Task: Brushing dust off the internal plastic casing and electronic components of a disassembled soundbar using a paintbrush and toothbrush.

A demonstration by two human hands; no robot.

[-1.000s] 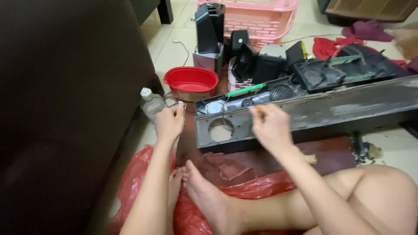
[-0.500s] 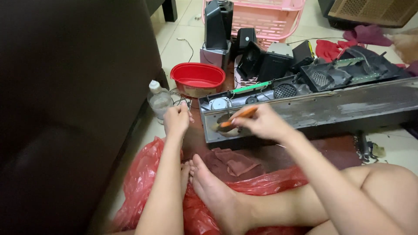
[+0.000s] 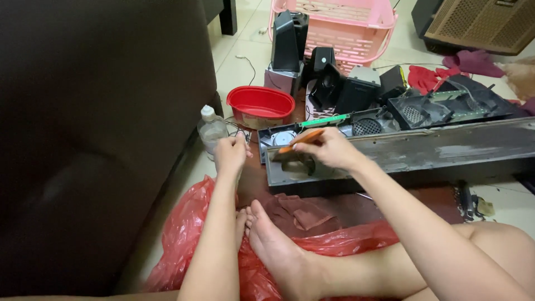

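A long grey panel [image 3: 434,150] with a round hole near its left end lies across the floor in front of me. My right hand [image 3: 329,149] holds an orange-handled brush [image 3: 298,142], its bristles pressed on the panel's left end by the hole. My left hand [image 3: 231,153] is curled at the panel's left corner, close to a small clear bottle [image 3: 212,131]; what it grips, if anything, is hidden. My feet rest on a red plastic bag [image 3: 184,239] below.
A dark sofa [image 3: 95,128] fills the left side. A red bowl [image 3: 260,106] sits behind the bottle. Black speaker parts [image 3: 334,83] and a pink basket [image 3: 351,28] stand farther back. Black grilled housings [image 3: 446,106] lie behind the panel. A brown cloth [image 3: 301,214] lies near my feet.
My right hand has picked up the orange brush and brought it to the panel's left end. The left hand has stayed at the corner. The view has shifted slightly.
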